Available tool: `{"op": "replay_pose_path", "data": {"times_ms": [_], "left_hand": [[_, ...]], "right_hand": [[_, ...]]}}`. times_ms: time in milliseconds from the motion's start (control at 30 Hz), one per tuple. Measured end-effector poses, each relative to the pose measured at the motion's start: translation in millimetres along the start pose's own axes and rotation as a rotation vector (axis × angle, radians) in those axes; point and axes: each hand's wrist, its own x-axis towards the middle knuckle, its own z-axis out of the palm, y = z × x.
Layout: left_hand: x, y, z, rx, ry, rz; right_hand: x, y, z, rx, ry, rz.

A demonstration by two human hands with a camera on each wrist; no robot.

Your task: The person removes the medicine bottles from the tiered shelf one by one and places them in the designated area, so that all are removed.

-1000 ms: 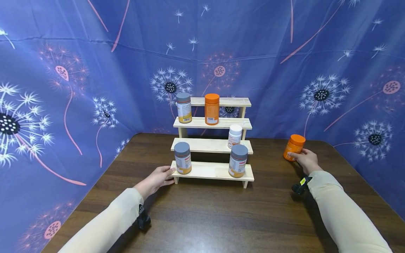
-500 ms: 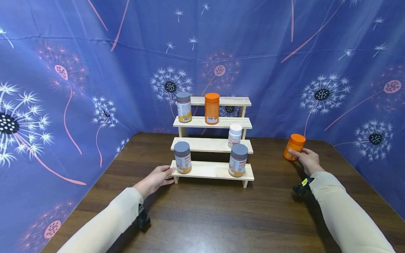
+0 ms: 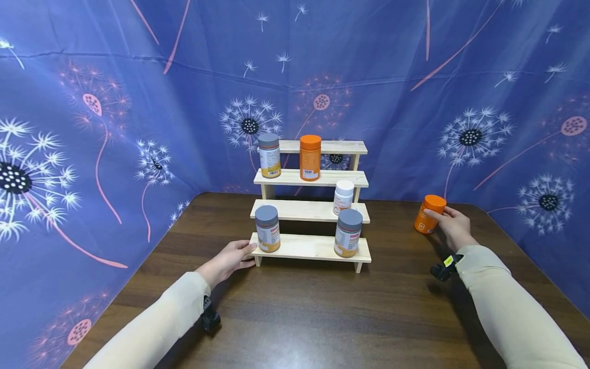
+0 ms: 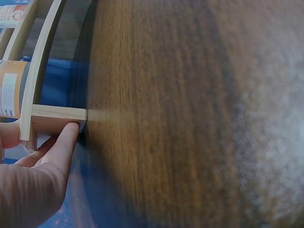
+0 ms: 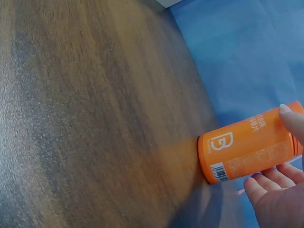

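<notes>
My left hand (image 3: 229, 260) grips the left end of the bottom step of a pale wooden tiered stand (image 3: 306, 248). In the left wrist view its thumb lies at the shelf's edge and a fingertip presses the stand's leg (image 4: 59, 113). At the right, my right hand (image 3: 455, 228) holds an orange bottle (image 3: 425, 220) with an orange lid, upright on the table. In the right wrist view the thumb lies near the lid, the other fingers round the opposite side, and the bottle's printed logo and barcode show.
Grey-lidded jars (image 3: 268, 233) (image 3: 348, 238) stand on the bottom step. One step up is a white bottle (image 3: 343, 197). Higher stand a grey-lidded jar (image 3: 270, 159) and another orange bottle (image 3: 310, 161). Blue patterned cloth (image 3: 392, 102) hangs behind the brown table (image 3: 295, 318).
My right thumb has moved up the orange bottle toward its lid, and more of the printed front shows. The left hand and the stand stay as they were.
</notes>
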Motion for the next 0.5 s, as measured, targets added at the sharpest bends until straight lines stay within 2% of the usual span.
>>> {"op": "replay_pose_path", "data": {"times_ms": [267, 500], "left_hand": [[-0.3, 0.6, 0.6, -0.008, 0.008, -0.003], [-1.9, 0.9, 1.5, -0.002, 0.001, 0.011]], "right_hand": [[-3, -9, -4, 0.051, -0.002, 0.003], [-2, -19, -5, 0.177, 0.067, 0.033]]}}
